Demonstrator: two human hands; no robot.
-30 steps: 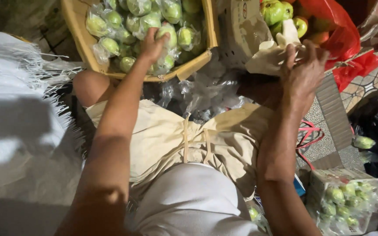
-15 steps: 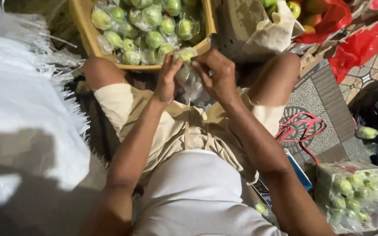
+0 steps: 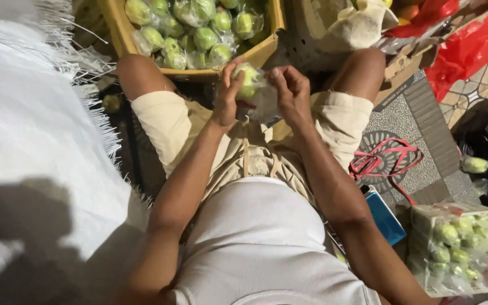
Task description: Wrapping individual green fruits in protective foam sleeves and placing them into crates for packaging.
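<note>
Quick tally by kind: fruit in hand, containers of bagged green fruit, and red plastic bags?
Green fruit held in a clear bag, between left hand and right hand: 1
Containers of bagged green fruit, yellow basket and carton: 2
Red plastic bags: 1
Total: 4

Green fruit (image 3: 248,79) — seemingly clear bag (image 3: 264,101)
</note>
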